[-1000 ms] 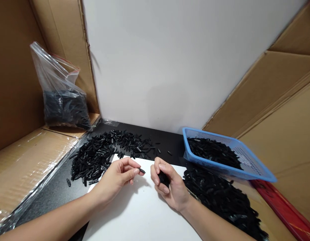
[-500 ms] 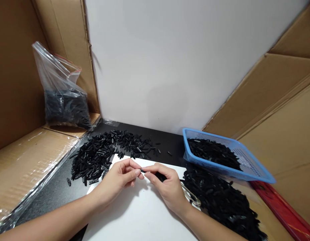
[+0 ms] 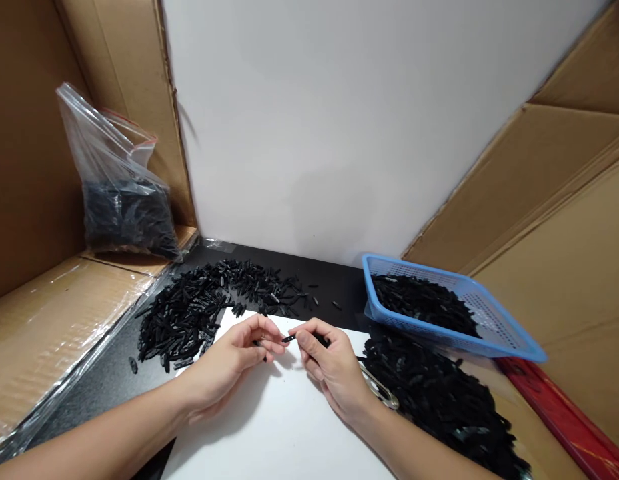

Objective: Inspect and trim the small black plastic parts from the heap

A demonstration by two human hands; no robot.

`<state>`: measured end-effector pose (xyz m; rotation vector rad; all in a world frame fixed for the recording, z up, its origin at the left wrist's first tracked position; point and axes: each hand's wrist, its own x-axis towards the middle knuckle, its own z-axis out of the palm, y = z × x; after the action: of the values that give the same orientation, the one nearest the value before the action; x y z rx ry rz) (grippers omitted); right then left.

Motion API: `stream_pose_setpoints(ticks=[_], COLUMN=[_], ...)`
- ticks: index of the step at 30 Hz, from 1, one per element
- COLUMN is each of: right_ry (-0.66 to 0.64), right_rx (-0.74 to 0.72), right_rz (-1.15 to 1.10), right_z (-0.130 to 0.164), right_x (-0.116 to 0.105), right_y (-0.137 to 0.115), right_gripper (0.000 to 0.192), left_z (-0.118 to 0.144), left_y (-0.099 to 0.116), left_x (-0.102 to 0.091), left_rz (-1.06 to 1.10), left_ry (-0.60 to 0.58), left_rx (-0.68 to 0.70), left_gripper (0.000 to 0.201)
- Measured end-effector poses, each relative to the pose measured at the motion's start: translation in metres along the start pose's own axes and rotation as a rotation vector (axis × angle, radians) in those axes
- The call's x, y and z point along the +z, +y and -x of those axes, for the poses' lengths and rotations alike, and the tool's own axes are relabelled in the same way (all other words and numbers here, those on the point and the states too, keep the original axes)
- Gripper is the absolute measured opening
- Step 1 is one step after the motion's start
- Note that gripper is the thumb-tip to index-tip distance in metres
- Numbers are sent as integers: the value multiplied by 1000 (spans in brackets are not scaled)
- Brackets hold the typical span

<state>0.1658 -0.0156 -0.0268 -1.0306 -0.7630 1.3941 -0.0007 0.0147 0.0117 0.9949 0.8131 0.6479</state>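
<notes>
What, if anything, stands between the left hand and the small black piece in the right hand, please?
Nothing visible does. The small black piece sticks out from the fingers of the right hand toward the left hand, its free end right beside that hand; whether they touch is unclear.

And the right hand [image 3: 337, 367] pinches a small black piece [image 3: 289, 339] over the white board [image 3: 284, 427], its tip right at the fingers of the loosely curled left hand [image 3: 234, 353]! Black pieces heap up [image 3: 182, 320] to the left; right, a blue basket [image 3: 454, 335] holds plenty more, and a clear bag [image 3: 124, 213] slumps against cardboard [image 3: 134, 67].
</notes>
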Motion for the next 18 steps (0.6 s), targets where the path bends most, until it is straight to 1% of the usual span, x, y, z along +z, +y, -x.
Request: stream_pose_setpoints(ticks=[3,4,7,11,13,15,18], right_ry=[-6,-10,-37,-132,-153,-129,-91], right_rx=[14,15,21,56,37,-21,-141], right_rz=[-14,-16,-39,-95,-78,-2,218], right_z=[0,0,0,2,2,3,4], right_x=[1,1,2,1,0,0,1], right_y=[-1,-2,-4,-4,-3,-1,-1], right_gripper=[35,35,33,35,37,33,21], left_z=[-1,-2,-5,-7,-7,-5,-2], left_y=[-2,-4,-7,-10,-10,-10,-9], left_x=[0,-1,-2,-5,-6,-6,-4], left_rz=[-42,-60,-93,-143,-201,-253,-310], left_ry=[-13,-13,-8,-27,-43,-63,-112], left_rx=[23,37,48,36,52,69,74], left_gripper=[9,6,14,31,33,33,36])
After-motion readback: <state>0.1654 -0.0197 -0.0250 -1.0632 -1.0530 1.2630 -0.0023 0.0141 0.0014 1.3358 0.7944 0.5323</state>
